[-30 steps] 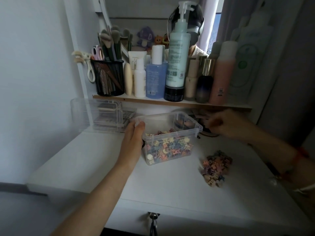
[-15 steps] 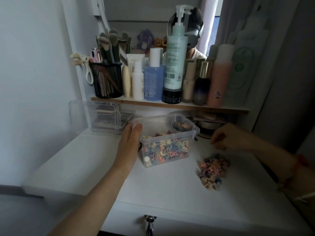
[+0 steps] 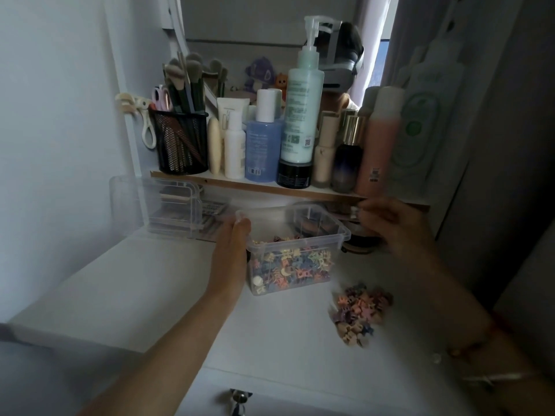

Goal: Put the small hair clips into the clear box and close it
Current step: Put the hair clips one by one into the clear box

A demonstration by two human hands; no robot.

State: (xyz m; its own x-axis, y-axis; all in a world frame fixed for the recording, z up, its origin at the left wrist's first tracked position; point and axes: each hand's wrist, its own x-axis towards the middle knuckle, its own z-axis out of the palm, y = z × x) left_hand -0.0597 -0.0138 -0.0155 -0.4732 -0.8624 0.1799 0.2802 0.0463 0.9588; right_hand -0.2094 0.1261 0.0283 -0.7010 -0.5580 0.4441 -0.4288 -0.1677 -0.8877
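Two hands are busy, and the left hand (image 3: 231,253) is the easy one to read: it's wrapped around the left end of the clear box (image 3: 295,250), fingers curled over the rim, thumb side against the wall. Right hand (image 3: 396,226) hovers just past the box's right rim, fingers bunched together, and there's a tiny pale thing at the fingertips (image 3: 359,212) that could be a clip, but it's blurry, so I honestly can't tell what's pinched.

Box sits open on the white tabletop (image 3: 150,295), already loaded with colourful hair clips (image 3: 292,265) roughly halfway up. I can't spot its lid for sure. A loose pile of clips (image 3: 359,313) lies on the table to the box's right, near but not touching it.

Behind the left hand there's a clear organizer (image 3: 162,205), contents hazy. Up on the shelf (image 3: 270,186): a black mesh cup (image 3: 180,142) of makeup brushes, a blue bottle (image 3: 261,151), and a tall mint pump bottle (image 3: 300,115). Something round and dark sits behind the box under the shelf, mostly hidden. A drawer knob (image 3: 238,400) is cut off at the bottom edge.
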